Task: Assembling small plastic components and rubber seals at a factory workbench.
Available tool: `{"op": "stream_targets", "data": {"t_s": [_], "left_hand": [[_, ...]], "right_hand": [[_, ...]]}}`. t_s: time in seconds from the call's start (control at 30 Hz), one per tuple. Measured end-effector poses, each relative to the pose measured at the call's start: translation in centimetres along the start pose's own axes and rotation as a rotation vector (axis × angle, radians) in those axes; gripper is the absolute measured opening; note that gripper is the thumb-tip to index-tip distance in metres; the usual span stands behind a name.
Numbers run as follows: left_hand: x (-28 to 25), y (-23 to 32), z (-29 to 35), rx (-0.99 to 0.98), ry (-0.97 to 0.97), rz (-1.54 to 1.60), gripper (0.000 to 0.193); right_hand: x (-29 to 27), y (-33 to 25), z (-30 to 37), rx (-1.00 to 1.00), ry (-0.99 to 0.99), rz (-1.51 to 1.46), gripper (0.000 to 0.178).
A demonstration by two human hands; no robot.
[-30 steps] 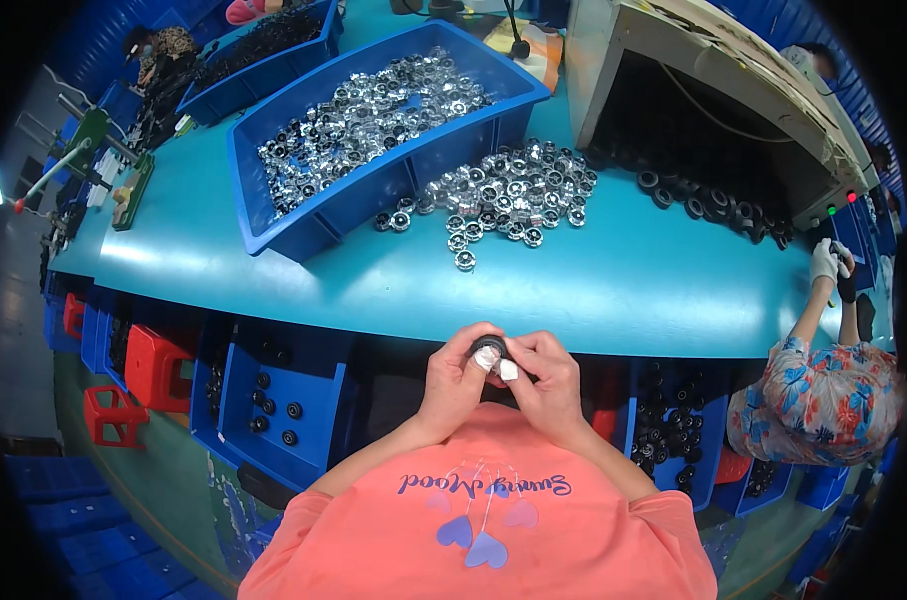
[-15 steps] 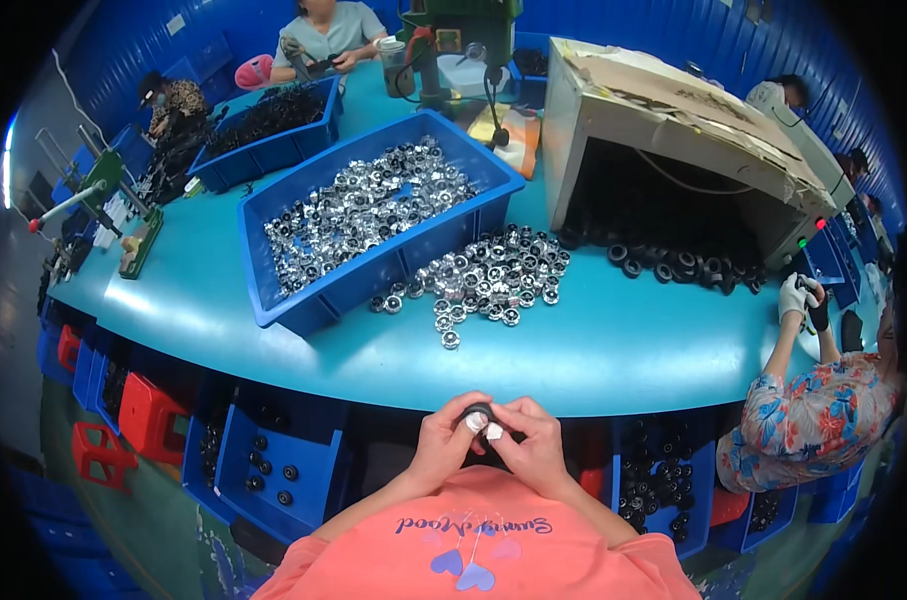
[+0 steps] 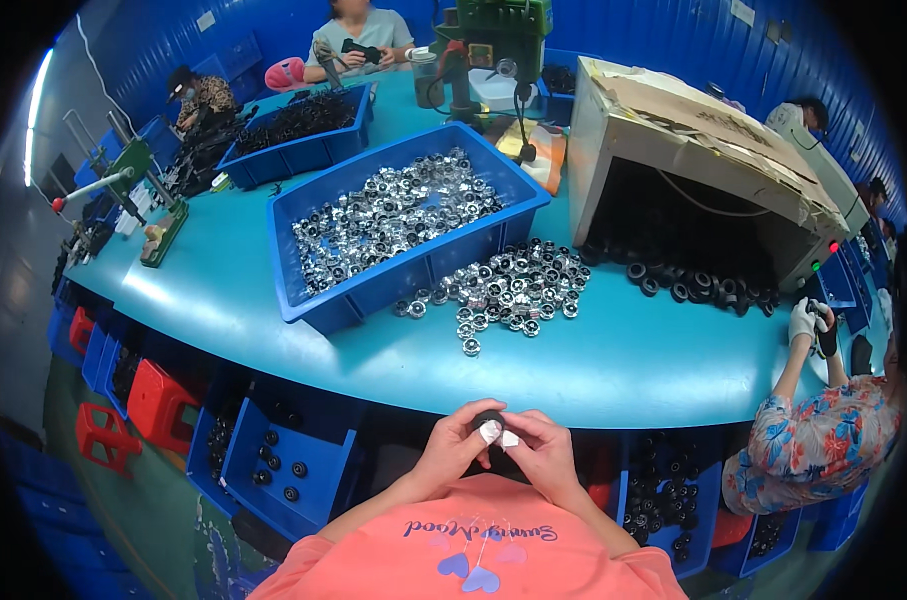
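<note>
Close to my body, just off the table's near edge, both hands meet around a small black ring [image 3: 487, 417]. My left hand [image 3: 449, 450] pinches its left side, while the fingers of my right hand [image 3: 543, 455] close on its right. White wrapping covers both thumb tips, which press against the ring. Whether anything sits inside it is hidden by the thumbs. Beyond my hands, shiny silver wheel hubs [image 3: 518, 290] with dark centres lie in a loose pile on the turquoise table [image 3: 423, 370].
A blue bin [image 3: 373, 290] full of similar hubs stands behind the pile. Black rings [image 3: 698, 287] spill from an open-fronted box [image 3: 590, 160] at right. Blue bins [image 3: 303, 455] with black wheels sit below the table. A co-worker's gloved hands [image 3: 811, 322] work at the right edge.
The view has shifted, so the table and its contents sit slightly further right and lower. My hands still hold the black ring together, with the thumbs slightly repositioned.
</note>
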State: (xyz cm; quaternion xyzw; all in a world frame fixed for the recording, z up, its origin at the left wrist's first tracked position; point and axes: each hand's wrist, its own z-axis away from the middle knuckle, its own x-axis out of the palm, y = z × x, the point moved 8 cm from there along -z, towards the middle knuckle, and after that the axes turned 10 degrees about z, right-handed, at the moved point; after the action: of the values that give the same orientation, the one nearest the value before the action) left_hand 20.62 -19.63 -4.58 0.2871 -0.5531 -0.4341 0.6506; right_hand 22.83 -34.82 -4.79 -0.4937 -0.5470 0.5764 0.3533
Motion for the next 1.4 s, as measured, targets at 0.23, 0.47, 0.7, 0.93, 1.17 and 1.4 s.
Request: {"op": "stream_targets", "data": {"t_s": [0.23,0.47,0.7,0.93,1.17,1.4], "left_hand": [[-1.2,-1.0,-1.3,0.057,0.031,-0.170,0.029],[1.8,0.6,0.0,-0.175,-0.095,-0.021,0.062],[0.6,-0.2,-0.7,-0.023,-0.146,-0.289,0.064],[1.3,-0.6,-0.6,-0.017,-0.182,-0.285,0.066],[1.6,-2.2,-0.5,0.038,-0.255,-0.057,0.065],[1.2,-2.2,-0.8,0.009,-0.173,-0.097,0.052]], "right_hand": [[-0.1,-0.2,-0.1,-0.017,0.006,0.118,0.036],[0.0,2.0,0.0,0.266,-0.044,-0.346,0.041],[0.3,1.8,-0.2,0.194,-0.008,-0.195,0.035],[-0.6,2.5,-0.4,0.235,0.083,-0.171,0.030],[-1.4,1.5,-1.1,0.372,0.050,-0.244,0.031],[-1.7,0.1,-0.7,0.210,-0.062,0.065,0.031]]}}
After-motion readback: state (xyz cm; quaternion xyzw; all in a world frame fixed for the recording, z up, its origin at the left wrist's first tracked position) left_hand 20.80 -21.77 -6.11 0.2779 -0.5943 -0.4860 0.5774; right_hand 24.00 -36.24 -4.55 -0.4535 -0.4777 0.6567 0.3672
